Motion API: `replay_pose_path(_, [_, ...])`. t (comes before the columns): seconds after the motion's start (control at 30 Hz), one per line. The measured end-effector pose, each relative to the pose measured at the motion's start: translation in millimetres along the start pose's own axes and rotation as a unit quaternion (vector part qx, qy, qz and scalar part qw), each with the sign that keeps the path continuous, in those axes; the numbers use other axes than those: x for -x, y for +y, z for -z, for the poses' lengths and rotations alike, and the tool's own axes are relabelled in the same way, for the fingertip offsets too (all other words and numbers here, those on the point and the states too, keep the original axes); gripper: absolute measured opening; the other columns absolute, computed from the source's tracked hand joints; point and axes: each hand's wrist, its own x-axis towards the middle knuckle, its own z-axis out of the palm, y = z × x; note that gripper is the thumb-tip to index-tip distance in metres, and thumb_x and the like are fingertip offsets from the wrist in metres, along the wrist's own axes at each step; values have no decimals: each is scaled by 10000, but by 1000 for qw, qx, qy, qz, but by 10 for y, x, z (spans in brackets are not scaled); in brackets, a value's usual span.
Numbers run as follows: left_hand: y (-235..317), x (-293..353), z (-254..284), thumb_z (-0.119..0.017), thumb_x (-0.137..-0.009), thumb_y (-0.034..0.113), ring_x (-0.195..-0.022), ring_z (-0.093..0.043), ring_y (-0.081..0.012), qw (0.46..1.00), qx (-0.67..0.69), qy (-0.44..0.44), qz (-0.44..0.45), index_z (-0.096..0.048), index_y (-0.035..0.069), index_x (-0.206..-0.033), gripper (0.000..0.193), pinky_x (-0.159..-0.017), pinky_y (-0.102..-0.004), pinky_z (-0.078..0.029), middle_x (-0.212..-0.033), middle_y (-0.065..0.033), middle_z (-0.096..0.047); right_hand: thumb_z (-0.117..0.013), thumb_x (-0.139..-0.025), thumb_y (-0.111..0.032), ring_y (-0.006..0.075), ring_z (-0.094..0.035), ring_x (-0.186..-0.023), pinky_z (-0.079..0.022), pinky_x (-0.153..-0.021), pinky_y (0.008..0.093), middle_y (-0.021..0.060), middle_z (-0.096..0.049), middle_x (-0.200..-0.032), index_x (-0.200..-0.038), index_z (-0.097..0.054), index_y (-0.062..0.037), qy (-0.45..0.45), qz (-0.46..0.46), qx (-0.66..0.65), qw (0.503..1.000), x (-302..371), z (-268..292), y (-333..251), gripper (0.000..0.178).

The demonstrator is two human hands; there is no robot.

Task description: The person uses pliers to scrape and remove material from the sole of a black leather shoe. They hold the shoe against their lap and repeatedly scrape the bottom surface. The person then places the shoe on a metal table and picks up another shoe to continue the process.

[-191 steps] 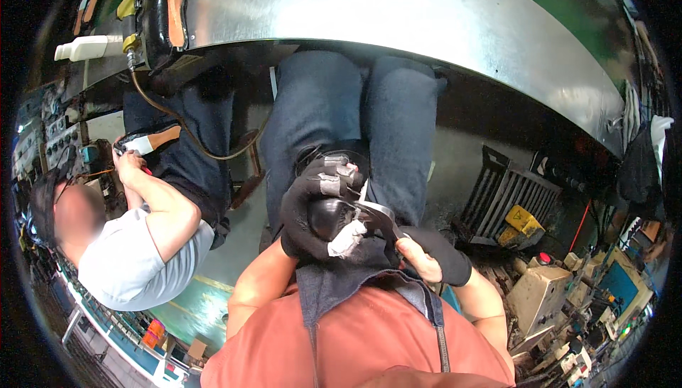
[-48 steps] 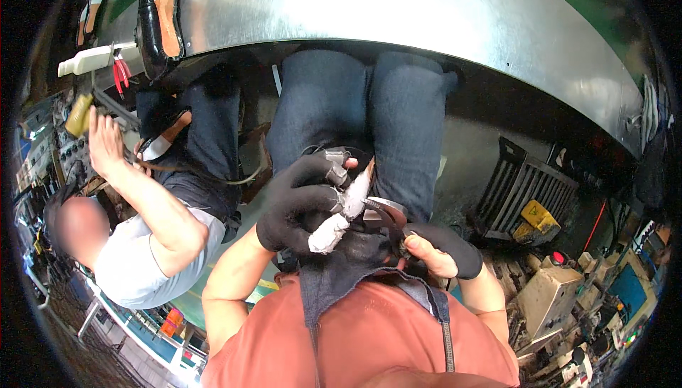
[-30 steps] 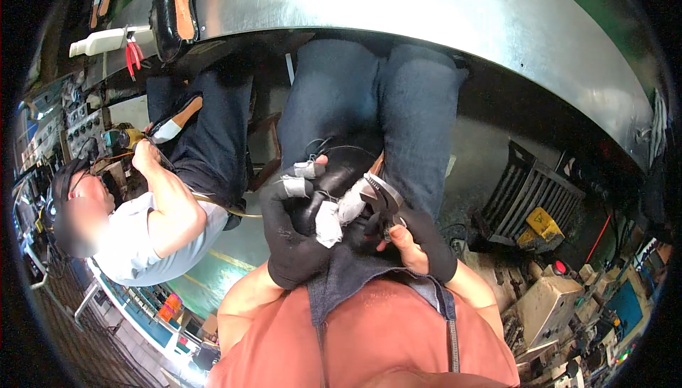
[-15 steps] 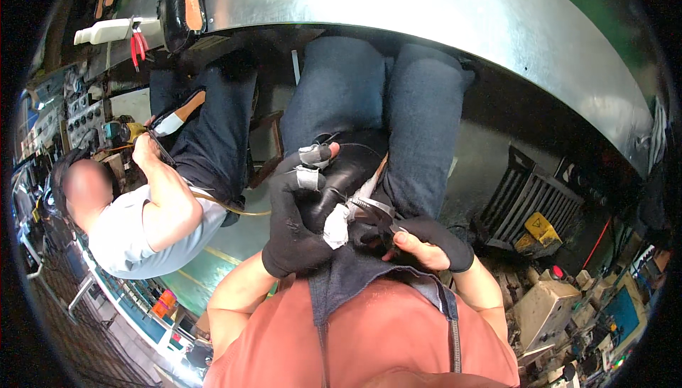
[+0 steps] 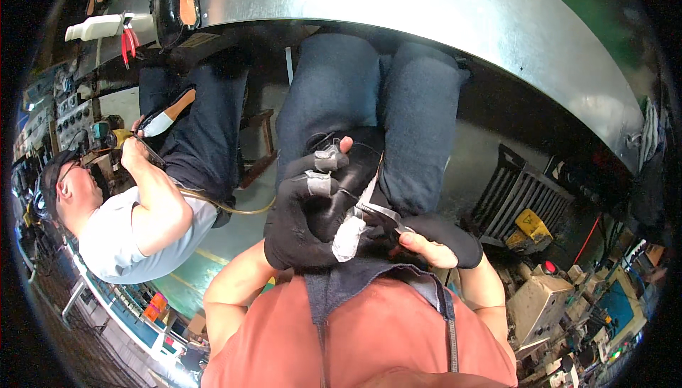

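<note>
My left hand [image 5: 309, 214] wears a black glove with grey tape on the fingertips. It is closed around a dark, floppy piece of material [image 5: 355, 168] held over my lap. My right hand [image 5: 430, 246], in a black sleeve with bare fingers, grips a pair of metal scissors [image 5: 380, 214]. The blades point left and touch the dark piece just beside my left palm. A pale strip [image 5: 348, 235] hangs under my left hand. My knees in blue jeans [image 5: 383, 97] lie below both hands.
A curved sheet-metal table edge [image 5: 426, 12] runs across the top. On the left a seated person in a white shirt [image 5: 135, 235] works at a bench with a small tool [image 5: 114, 136]. A black slatted crate [image 5: 518, 193] and cluttered machines [image 5: 547, 296] stand to the right.
My left hand has turned the dark piece and lifted its fingers a little, while the scissors stay against it. The person on the left has shifted their arms toward the bench.
</note>
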Motion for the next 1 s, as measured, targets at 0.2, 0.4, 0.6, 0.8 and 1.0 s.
replay_pose_path(0.2, [-100,31,-1,-858,-622,107,-1268,-441,-403,999,-3,14,-49,-392,76,-1135,694,-1048,-531,-374,-1244,-191,-417,-414,-1013,-353,172,-619,-839,-475,-761,311,100,-672,-889,-973,-644,9,-16,2,-40,999,3,5,-12,431])
replay_pose_path(0.4, [-100,29,19,-863,-614,114,-1179,-508,-346,999,11,-6,-40,-392,67,-1128,699,-1051,-567,-365,-1203,-194,-448,-382,-1025,-278,200,-622,-779,-492,-752,347,120,-630,-808,-951,-592,1,-27,5,-78,997,-3,8,-124,357])
replay_pose_path(0.6, [-135,29,-25,-858,-624,138,-1140,-514,-304,999,-12,17,-50,-391,54,-1155,712,-1069,-585,-327,-1179,-190,-458,-445,-981,-398,180,-580,-704,-471,-690,326,135,-646,-1000,-1181,-530,32,6,-1,-116,993,176,39,-136,483])
replay_pose_path(0.8, [-59,147,-207,-816,-671,155,-1150,-497,-294,998,8,58,14,-390,57,-1168,661,-1092,-576,-280,-1179,-181,-462,-453,-950,-518,211,-608,-827,-460,-701,287,185,-624,-1049,-1197,-489,46,138,55,-45,988,194,-190,-361,617])
replay_pose_path(1.0, [-147,122,-186,-823,-638,107,-1158,-486,-289,998,38,28,-43,-376,64,-1224,738,-1106,-563,-252,-1201,-159,-444,-436,-984,-216,273,-542,-569,-438,-560,367,102,-546,-650,-783,-522,-44,123,17,9,992,147,-222,-581,278])
